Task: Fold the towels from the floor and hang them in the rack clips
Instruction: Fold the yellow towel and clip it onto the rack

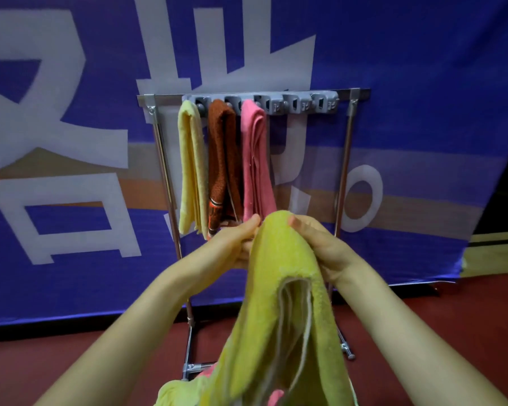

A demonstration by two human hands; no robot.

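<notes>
A folded yellow-green towel (282,303) hangs down in front of me, held at its top fold by both hands. My left hand (238,241) grips its left side and my right hand (320,244) grips its right side. Behind stands a metal rack (345,171) with a grey strip of clips (299,102) along its top bar. Three towels hang in the left clips: a pale yellow towel (189,168), a brown towel (222,165) and a pink towel (255,159). The clips to the right of the pink towel hold nothing.
A blue banner (423,127) with large white characters stands right behind the rack. The floor (71,367) is dark red. Bits of pink cloth (276,395) and more yellow-green cloth (173,394) show at the bottom edge, near the rack's feet (348,351).
</notes>
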